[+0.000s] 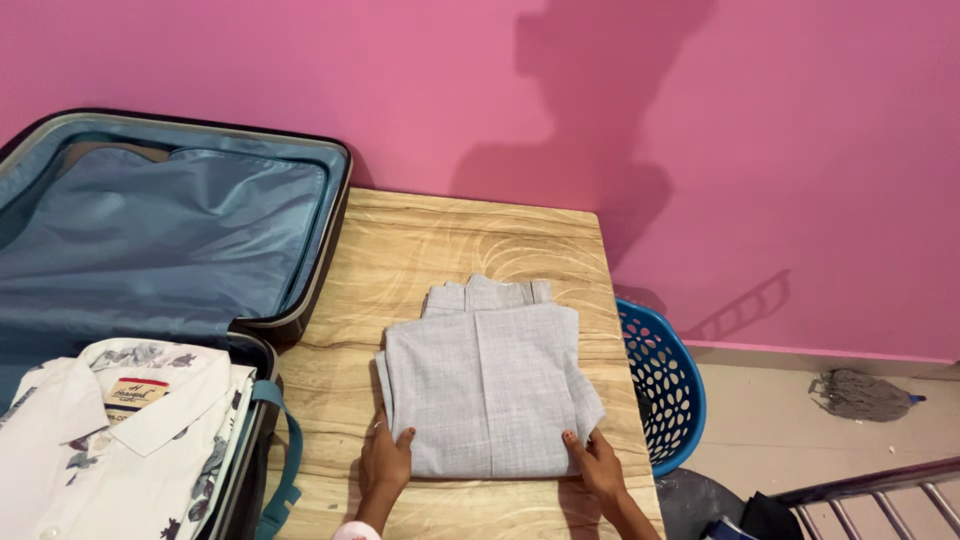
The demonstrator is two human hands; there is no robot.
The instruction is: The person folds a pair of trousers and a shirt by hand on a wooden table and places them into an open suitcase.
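Both hands rest on the near corners of a folded pale grey woven shirt (487,375), which lies flat on the light wooden surface (430,240). The left hand (385,462) has its thumb over the edge, the right hand (596,462) likewise, pinching lightly. It looks folded and ready to lift. Left of the left hand stands an open suitcase with blue lining (160,230), holding a white floral shirt (120,440); right of the right hand, a blue plastic basket (665,385).

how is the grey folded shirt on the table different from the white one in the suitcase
The grey shirt is plain with a fine weave; the white shirt has a dark floral print. The grey shirt lies on the wooden table, with the left hand and right hand at its near corners; the white shirt lies untouched in the open suitcase. Both are folded flat.
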